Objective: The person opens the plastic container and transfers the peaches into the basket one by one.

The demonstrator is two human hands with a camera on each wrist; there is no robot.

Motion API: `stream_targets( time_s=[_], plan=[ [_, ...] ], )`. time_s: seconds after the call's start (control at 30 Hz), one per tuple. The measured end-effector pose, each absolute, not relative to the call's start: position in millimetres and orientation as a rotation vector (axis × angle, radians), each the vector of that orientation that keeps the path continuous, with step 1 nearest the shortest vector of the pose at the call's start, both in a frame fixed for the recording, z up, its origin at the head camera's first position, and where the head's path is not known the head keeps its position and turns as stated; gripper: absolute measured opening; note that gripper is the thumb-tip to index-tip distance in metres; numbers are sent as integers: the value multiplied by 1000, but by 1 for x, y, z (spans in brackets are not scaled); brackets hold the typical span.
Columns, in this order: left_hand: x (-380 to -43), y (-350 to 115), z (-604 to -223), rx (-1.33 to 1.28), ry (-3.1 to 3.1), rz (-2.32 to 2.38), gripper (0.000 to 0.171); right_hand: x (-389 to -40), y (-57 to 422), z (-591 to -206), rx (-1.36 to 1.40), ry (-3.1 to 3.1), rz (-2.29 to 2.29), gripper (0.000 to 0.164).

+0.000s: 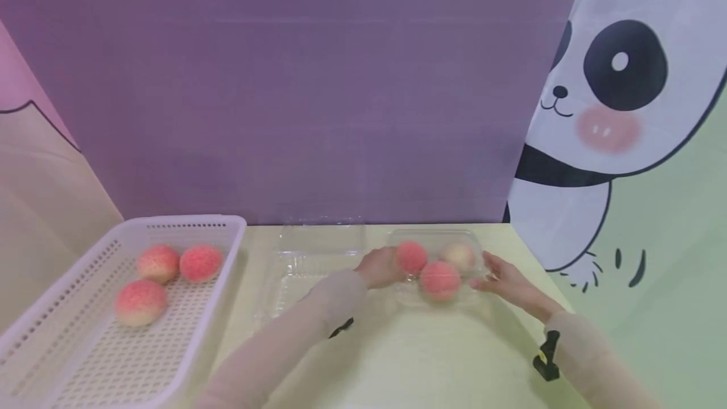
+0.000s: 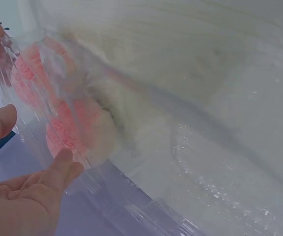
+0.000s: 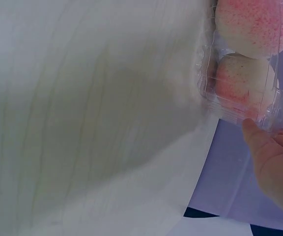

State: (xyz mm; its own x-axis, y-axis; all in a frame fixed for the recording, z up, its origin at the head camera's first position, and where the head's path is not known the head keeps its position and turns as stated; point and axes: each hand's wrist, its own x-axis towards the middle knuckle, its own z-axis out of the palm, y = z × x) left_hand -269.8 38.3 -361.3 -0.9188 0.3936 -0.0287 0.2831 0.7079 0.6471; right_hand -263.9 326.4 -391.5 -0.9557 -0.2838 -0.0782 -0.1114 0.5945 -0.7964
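A clear plastic clamshell box (image 1: pixel 466 298) with three pink-and-cream peaches (image 1: pixel 440 281) inside is toward the back right of the table. My left hand (image 1: pixel 379 268) holds its left side; in the left wrist view, the thumb and fingers (image 2: pixel 58 169) are at the box's edge. On the opposite side, my right hand (image 1: pixel 511 279) grips the end wall, its thumb (image 3: pixel 252 130) against the plastic in the right wrist view. Just left of my left hand lies another clear clamshell box (image 1: pixel 289 265) with its lid raised, partly hidden by my left forearm.
A white perforated basket (image 1: pixel 190 358) with three peaches (image 1: pixel 142 303) stands at the left of the pale table (image 1: pixel 397 365). A purple backdrop (image 1: pixel 318 100) rises behind the table, and a panda-print cloth (image 1: pixel 670 219) hangs at the right.
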Motion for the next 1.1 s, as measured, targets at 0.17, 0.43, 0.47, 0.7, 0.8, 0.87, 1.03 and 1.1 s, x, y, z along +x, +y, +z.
stream_targets(
  time_s=[0.17,0.43,0.47,0.7,0.8,0.87,1.03,1.1],
  plan=[
    [-260,27,-359,584,2738,1017,48,-260,319,-393,-341,2641,-1289,87],
    [-253,17,-363,588,2728,1089,52,-252,310,-395,-365,2691,-1290,88],
    [-253,17,-363,586,2723,1098,52,-252,309,-396,-371,2695,-1291,88],
    [-253,24,-371,556,2742,1046,86,-253,308,-401,-310,2682,-1326,98],
    [-252,28,-373,619,2795,884,97,-254,310,-405,-332,2664,-1340,105],
    [-251,32,-372,681,2837,746,99,-254,311,-406,-355,2649,-1341,108],
    [-252,36,-372,810,2945,422,98,-257,311,-410,-362,2604,-1369,110],
    [-251,36,-373,835,2990,314,93,-258,311,-412,-364,2581,-1384,110]
  ],
)
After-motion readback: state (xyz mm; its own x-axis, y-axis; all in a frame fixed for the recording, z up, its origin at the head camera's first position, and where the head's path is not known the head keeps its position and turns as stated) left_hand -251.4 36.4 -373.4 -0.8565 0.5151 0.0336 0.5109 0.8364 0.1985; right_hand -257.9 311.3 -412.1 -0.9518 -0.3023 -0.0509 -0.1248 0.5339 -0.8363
